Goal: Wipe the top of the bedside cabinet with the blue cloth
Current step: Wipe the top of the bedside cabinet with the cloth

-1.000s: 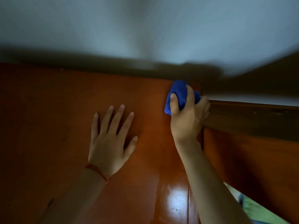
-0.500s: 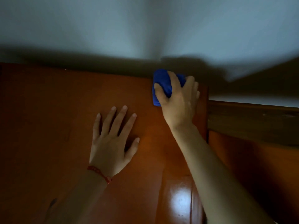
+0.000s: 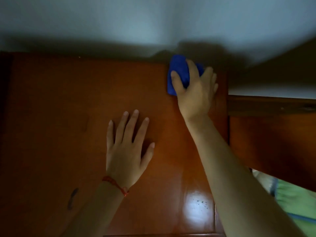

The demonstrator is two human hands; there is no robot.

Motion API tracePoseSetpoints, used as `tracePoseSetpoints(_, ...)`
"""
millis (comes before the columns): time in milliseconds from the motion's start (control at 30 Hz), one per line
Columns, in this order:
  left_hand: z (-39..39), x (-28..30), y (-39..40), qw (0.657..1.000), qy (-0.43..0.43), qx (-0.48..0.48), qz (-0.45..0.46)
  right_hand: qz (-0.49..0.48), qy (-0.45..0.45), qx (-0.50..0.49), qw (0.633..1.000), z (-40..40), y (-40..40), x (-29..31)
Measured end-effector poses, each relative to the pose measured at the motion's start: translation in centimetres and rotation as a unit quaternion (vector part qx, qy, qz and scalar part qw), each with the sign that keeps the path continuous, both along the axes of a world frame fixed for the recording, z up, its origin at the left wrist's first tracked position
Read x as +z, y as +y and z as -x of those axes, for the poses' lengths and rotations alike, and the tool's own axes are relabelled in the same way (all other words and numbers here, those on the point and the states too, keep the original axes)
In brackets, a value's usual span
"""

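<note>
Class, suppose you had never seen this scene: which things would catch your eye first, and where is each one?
The bright blue cloth stands out first, bunched under the right hand at the far right corner of the reddish wooden cabinet top, near the wall. Next comes the left hand, spread flat mid-surface, with a red string bracelet at its wrist. A white glare shines on the near edge.

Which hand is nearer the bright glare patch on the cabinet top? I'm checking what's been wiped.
Left. The left hand rests flat just up-left of the glare patch; the right hand holds the blue cloth at the far edge.
</note>
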State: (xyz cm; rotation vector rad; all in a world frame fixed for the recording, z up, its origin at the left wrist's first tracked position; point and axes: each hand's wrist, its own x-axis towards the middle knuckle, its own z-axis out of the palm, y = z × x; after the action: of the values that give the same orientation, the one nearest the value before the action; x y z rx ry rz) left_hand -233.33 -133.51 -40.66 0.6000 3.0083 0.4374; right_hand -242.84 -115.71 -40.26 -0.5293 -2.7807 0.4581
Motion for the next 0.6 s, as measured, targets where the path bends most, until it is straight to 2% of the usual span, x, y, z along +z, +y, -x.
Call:
tracePoseSetpoints(167,-2.0,-0.3,-1.0,1.000,-0.011,-0.009,0.017,0.016,-0.039,0.033,0.999,-12.0,-2.5,0.6)
tracePoseSetpoints(233,-1.9,-0.3,-1.0,1.000,-0.010,-0.006,0.012,0.006,-0.032,0.038,0.999,-9.7,-1.9,0.6)
tracePoseSetpoints(333,-1.9,-0.4,-1.0,1.000,0.000,-0.008,0.015,-0.018,0.002,-0.016,1.000,-1.4,-0.6,0.3)
tracePoseSetpoints(400,-1.9,-0.3,-1.0,1.000,-0.004,-0.007,0.015,-0.016,0.013,-0.018,1.000,0.0,-0.2,0.0)
tracePoseSetpoints(567,-1.9,-0.5,-1.0,1.000,-0.002,-0.005,0.009,0.015,-0.036,0.016,0.999,-14.8,-3.0,0.8)
tracePoseSetpoints(600,-2.0,-0.5,-1.1,1.000,-0.003,-0.004,0.007,0.014,-0.046,0.030,0.998,-15.7,-3.1,0.7)
